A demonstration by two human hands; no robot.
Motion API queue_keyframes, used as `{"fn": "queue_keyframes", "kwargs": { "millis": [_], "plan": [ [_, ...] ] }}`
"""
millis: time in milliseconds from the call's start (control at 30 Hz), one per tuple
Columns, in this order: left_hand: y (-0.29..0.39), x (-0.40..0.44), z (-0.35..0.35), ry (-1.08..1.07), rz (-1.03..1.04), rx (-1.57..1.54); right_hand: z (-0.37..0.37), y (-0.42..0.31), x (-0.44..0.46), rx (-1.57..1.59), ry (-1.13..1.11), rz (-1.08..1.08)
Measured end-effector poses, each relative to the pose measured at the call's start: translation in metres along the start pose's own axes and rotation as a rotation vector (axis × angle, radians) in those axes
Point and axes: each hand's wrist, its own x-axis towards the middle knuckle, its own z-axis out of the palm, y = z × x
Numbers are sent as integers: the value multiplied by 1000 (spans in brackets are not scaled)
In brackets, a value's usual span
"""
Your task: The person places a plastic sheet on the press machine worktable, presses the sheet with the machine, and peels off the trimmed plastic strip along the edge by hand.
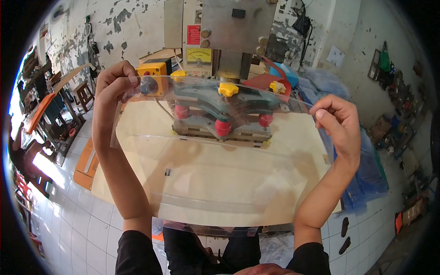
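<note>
A clear plastic sheet is stretched between my two hands, above a pale tabletop. My left hand pinches its upper left corner, fingers curled over the edge. At the upper right corner, my right hand grips it between thumb and fingers. Through the sheet I see a press head with dark green arms, red knobs and yellow star knobs. The sheet's lower edge hangs near the table's front edge, close to my body.
A yellow control box with buttons stands behind my left hand. The machine's column and gauge panel rise at the back. Blue plastic sheets lie to the right of the table. A wooden board juts out at the left.
</note>
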Motion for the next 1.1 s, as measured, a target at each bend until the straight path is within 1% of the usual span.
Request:
{"fn": "queue_keyframes", "kwargs": {
  "millis": [233,300,1100],
  "plan": [
    [0,0,0,17,6,13,0,4,0,-12,-1,-13],
    [-1,0,0,17,11,19,1,8,1,6,0,-45],
    [-10,3,0,3,18,-57,4,11,2,-40,-11,-29]
  ]
}}
